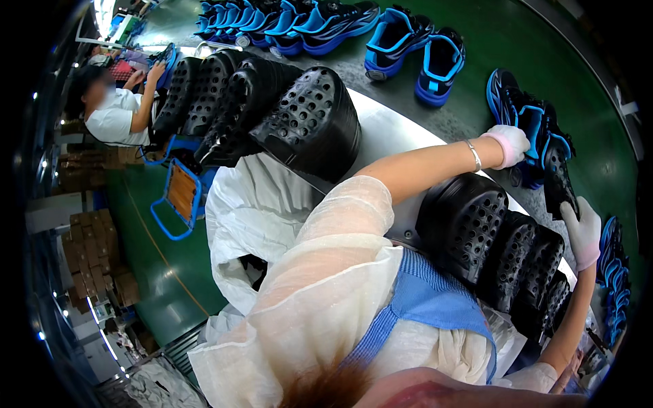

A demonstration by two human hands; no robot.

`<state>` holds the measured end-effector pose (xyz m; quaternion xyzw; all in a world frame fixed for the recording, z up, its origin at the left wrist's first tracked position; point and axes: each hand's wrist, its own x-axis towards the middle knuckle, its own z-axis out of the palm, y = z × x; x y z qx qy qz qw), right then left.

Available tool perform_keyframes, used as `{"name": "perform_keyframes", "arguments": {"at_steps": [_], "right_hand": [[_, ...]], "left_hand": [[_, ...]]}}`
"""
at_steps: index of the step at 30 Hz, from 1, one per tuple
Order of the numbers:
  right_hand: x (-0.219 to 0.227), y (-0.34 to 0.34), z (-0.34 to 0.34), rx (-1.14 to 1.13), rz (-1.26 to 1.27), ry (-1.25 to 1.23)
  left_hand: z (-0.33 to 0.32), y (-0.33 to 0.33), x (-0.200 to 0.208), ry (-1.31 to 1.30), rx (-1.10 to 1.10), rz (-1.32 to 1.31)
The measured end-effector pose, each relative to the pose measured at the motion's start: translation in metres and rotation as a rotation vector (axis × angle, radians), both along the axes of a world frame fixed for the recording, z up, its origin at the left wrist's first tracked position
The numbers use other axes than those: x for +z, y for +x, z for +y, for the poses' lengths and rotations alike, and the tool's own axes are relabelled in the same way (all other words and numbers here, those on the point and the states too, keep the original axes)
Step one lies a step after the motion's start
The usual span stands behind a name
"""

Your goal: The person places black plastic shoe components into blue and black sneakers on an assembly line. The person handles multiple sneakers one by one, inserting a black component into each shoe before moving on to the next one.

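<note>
My left hand point(515, 147), in a white glove with a pink cuff, grips a black and blue sneaker point(505, 95) at its collar. The fingers are partly hidden against the shoe. My right hand point(583, 231), gloved too, pinches the near end of a long black insole point(558, 177). The insole's far end is at the opening of the sneaker beside my left hand. Several stacks of black insoles with round holes lie near my arms, one large stack point(469, 217) below my left forearm and another point(306, 115) farther left.
Rows of black and blue sneakers point(326, 27) stand along the grey bench at the far side, with a pair point(442, 64) nearer. More sneakers point(614, 272) line the right. A co-worker point(115, 112) sits at far left near a blue-framed stool point(182, 187). Brown boxes point(88, 251) are stacked beyond.
</note>
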<state>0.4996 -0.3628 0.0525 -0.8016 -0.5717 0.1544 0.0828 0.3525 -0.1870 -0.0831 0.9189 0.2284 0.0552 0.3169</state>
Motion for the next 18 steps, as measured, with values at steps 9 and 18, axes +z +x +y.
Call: {"name": "perform_keyframes", "arguments": {"at_steps": [9,18], "right_hand": [[0.006,-0.009,0.046,0.092,0.036,-0.123],[0.003,-0.009,0.109,0.153,0.013,-0.353]], "left_hand": [[0.01,-0.033,-0.016,0.222,-0.038,-0.451],[0.005,-0.059,-0.001,0.09,0.028,-0.398]]}}
